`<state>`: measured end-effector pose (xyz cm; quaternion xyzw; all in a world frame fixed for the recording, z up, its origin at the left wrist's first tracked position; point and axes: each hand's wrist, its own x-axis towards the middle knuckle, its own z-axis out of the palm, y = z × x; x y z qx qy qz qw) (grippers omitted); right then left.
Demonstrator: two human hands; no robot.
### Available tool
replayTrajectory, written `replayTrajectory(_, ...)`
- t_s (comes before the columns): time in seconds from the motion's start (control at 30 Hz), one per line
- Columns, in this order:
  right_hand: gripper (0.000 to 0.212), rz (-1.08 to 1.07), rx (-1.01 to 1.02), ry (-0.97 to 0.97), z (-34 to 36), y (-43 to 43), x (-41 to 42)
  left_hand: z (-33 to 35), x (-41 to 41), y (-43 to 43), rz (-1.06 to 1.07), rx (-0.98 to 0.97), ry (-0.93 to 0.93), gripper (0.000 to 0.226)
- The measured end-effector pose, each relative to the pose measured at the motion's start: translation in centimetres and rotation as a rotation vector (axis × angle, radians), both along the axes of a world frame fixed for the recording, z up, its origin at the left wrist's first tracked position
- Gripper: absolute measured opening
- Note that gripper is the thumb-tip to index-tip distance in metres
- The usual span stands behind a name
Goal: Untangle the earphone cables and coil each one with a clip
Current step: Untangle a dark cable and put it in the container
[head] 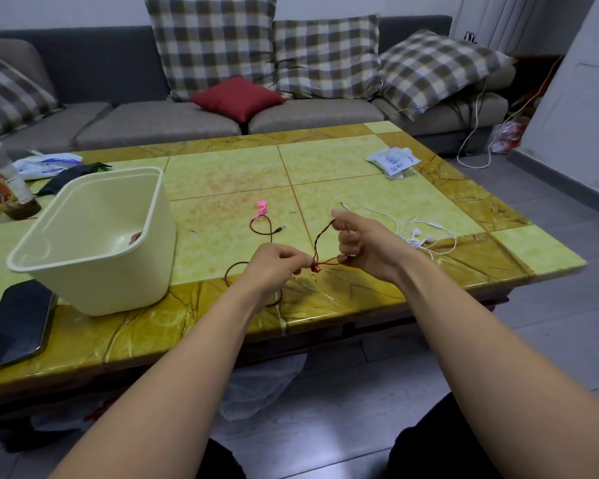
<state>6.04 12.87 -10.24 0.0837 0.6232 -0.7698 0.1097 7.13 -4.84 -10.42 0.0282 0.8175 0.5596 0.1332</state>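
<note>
A brown-red earphone cable [320, 238] is stretched above the table's near edge between both hands. My left hand [274, 266] pinches it near a small red earbud [314, 268]. My right hand [363, 242] grips a loop of the same cable higher up. The rest of that cable trails in loops on the table toward its plug [281, 228]. A pink clip [261, 208] lies on the table beyond the hands. A white earphone cable [426, 233] lies loose on the table to the right of my right hand.
A cream plastic tub [94, 264] stands at the left with something red inside. A black phone [18, 323] lies at the near left edge. A bottle [0, 181] and wrappers sit at the far left, a white packet [393, 160] at the far right. A sofa is behind.
</note>
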Motion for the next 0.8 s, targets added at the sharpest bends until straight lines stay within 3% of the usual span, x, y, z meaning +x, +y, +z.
replayTrajectory(0.13,0.019,0.111,0.323,0.022,-0.3,0.0,0.4,-0.2,-0.2,0.0,0.03,0.004,0.004,0.015)
replayTrajectory(0.37,0.033,-0.033,-0.001,0.154,-0.3,-0.2,0.0,-0.6,-0.5,0.4,0.103,-0.014,0.018,0.016)
replayTrajectory(0.6,0.033,-0.15,-0.257,0.225,0.0,-0.1,-0.3,-1.3,-1.0,0.0,0.111,-0.095,0.0,0.018)
replayTrajectory(0.8,0.034,-0.092,-0.025,0.193,-0.4,-0.5,0.0,-1.3,-1.1,0.3,0.139,-0.167,0.033,0.024)
